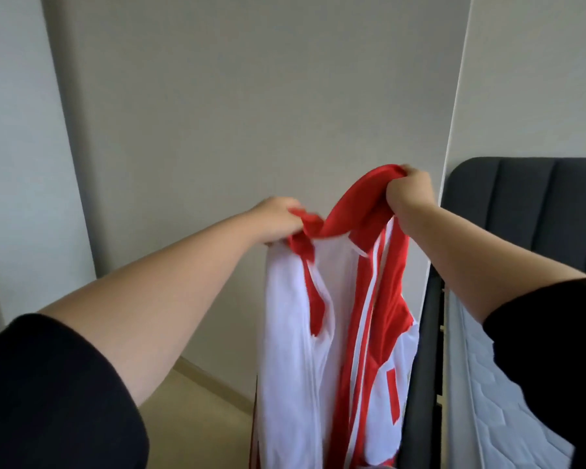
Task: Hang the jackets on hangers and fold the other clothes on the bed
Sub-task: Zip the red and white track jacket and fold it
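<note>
Hanging step, by the look of it: holding a red-and-white jacket (285, 333) up by its top edge in front of the pale wall (251, 96), left of the bed (487, 384). No hanger anywhere in view, so not yet hung.

Left grip (278, 220) clenched on a bunch of red fabric at the left end of the collar area, fingers curled round it. Right grip (410, 194) clenched the same way on red collar or hood fabric, higher up and further right, near the dark headboard (528, 204). Between the two, a red band of cloth arching up toward the right grip.

Jacket hanging straight down from both grips: white panel on the left, red with white stripes on the right, lower part running out of the bottom of the view. Right edge just beside the dark bed frame (420, 367), possibly touching; hard to tell. Impossible to say whether zipped, or which side faces the camera.

Next move, as a guess: fetching a hanger, which calls for letting go with one grip while the other carries the whole weight. After that, spreading the neck opening wide enough to feed the hanger arms into the shoulders. Bunched collar fabric likely to need shaking out first, or the shoulders could sit twisted.
</note>
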The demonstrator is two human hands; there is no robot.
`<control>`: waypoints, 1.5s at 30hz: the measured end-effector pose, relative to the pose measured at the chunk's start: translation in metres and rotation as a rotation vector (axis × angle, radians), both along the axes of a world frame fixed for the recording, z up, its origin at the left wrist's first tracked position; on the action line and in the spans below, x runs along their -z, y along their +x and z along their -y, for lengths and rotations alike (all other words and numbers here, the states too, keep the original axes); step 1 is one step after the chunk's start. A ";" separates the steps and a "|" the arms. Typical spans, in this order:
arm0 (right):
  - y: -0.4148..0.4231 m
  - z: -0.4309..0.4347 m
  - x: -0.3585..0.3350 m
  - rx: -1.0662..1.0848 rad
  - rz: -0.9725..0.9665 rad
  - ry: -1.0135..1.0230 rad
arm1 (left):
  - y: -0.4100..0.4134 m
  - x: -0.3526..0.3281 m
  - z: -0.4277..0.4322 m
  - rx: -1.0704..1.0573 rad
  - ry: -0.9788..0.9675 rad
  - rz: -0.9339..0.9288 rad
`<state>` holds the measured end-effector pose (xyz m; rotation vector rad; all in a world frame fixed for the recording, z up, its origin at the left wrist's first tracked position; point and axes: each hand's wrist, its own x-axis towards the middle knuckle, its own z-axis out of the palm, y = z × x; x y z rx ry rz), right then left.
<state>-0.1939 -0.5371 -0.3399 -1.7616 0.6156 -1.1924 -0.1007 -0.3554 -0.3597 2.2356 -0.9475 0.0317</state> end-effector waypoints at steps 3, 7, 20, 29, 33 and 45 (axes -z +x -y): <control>0.002 -0.016 -0.001 -0.059 -0.051 -0.031 | -0.012 0.022 0.013 -0.028 0.440 0.230; 0.004 -0.030 0.011 -0.120 -0.132 -0.150 | -0.035 0.035 0.035 0.179 0.139 -0.137; -0.016 0.001 0.035 0.187 -0.782 -0.861 | 0.009 0.018 0.004 -0.415 0.282 0.332; -0.007 0.000 0.028 -0.048 -0.492 -0.064 | 0.014 0.006 0.016 -0.258 -0.219 -0.221; -0.007 0.001 0.013 -0.062 -0.257 -0.017 | 0.015 0.011 0.008 -0.253 -0.349 0.035; 0.006 0.007 0.044 -0.320 -0.272 0.293 | 0.034 0.021 0.012 -0.323 -0.292 -0.406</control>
